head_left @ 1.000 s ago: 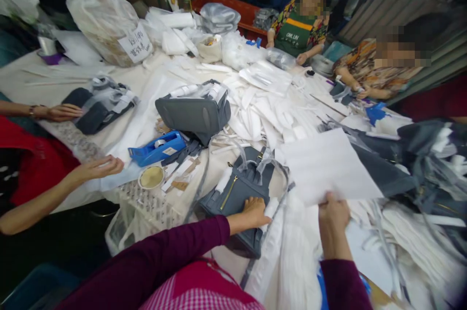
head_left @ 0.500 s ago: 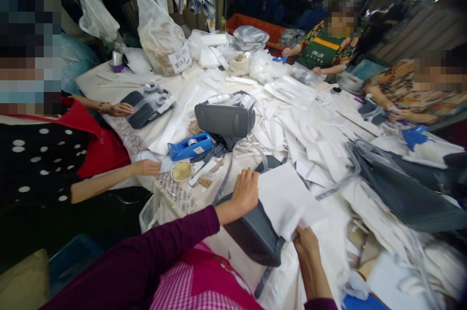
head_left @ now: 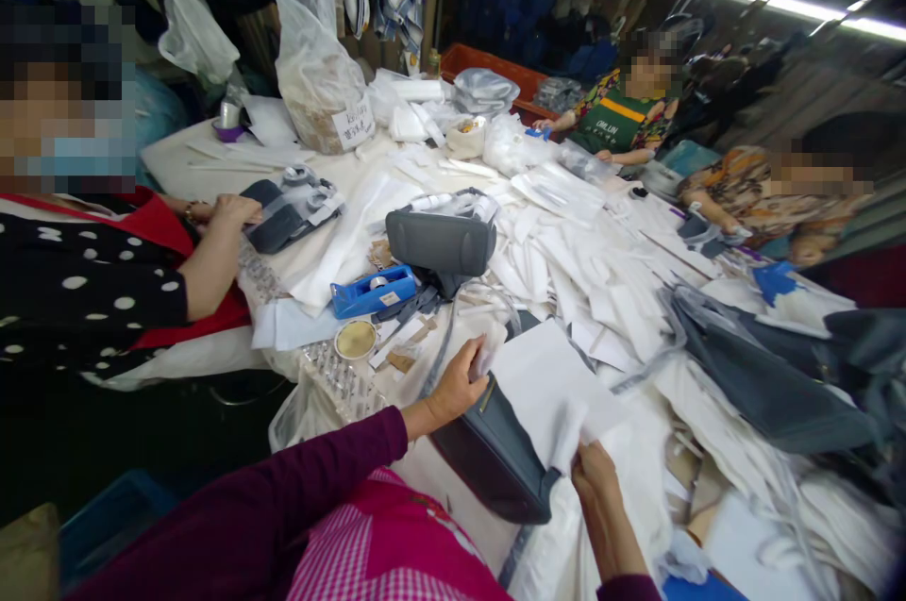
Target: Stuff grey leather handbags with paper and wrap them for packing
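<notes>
A dark grey bag [head_left: 488, 450] lies tilted at the table's near edge, a small gold-coloured fitting showing near its upper left end. Across its upper side rests a white sheet [head_left: 556, 379], paper or thin foam. My left hand [head_left: 453, 386] pinches thin white material at the sheet's left edge, just above the bag. At the sheet's lower right corner, my right hand [head_left: 595, 480] grips a bunched fold beside the bag's right end; some of its fingertips are hidden.
Beyond the bag stand another grey bag [head_left: 443, 242], a blue tape dispenser [head_left: 375, 292] and a round tin [head_left: 355, 340]. White sheets [head_left: 566, 252] cover the table's middle. Grey bags [head_left: 771, 384] lie at right. Co-workers sit at left, far side and right.
My left hand has shifted slightly left and down, uncovering the gold-coloured fitting. My right hand stays at the corner. The left co-worker's near hand has moved back towards a grey bag.
</notes>
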A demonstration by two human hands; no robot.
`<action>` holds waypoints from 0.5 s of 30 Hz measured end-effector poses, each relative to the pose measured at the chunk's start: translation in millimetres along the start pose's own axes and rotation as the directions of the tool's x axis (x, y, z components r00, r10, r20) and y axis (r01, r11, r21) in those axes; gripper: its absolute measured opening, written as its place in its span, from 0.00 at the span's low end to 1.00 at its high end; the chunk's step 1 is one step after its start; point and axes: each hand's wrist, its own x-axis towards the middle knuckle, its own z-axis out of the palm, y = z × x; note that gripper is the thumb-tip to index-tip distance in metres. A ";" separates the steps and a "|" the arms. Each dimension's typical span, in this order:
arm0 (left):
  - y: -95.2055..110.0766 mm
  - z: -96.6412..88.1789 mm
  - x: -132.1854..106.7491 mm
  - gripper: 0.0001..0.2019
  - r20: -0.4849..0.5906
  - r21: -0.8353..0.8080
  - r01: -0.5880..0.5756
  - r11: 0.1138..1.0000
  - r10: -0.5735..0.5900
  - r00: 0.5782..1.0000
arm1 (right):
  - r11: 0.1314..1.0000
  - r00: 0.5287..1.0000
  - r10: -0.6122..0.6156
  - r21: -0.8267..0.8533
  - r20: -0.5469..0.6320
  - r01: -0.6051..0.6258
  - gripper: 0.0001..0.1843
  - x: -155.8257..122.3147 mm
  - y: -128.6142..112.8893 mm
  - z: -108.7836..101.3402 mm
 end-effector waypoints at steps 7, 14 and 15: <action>10.3 -22.6 -17.7 0.25 0.340 0.050 -0.301 0.952 0.267 0.902 | 0.964 0.949 0.263 -0.012 0.171 -0.265 0.06 13.6 -11.2 9.6; -6.5 -20.0 8.6 0.34 0.442 0.154 -0.214 0.964 0.126 0.888 | 0.925 0.889 0.380 -0.097 0.254 -0.368 0.07 12.9 -14.5 14.4; -10.1 -17.6 11.9 0.34 0.450 0.179 -0.204 0.962 0.104 0.887 | 0.923 0.884 0.385 -0.101 0.265 -0.372 0.08 12.9 -15.3 14.6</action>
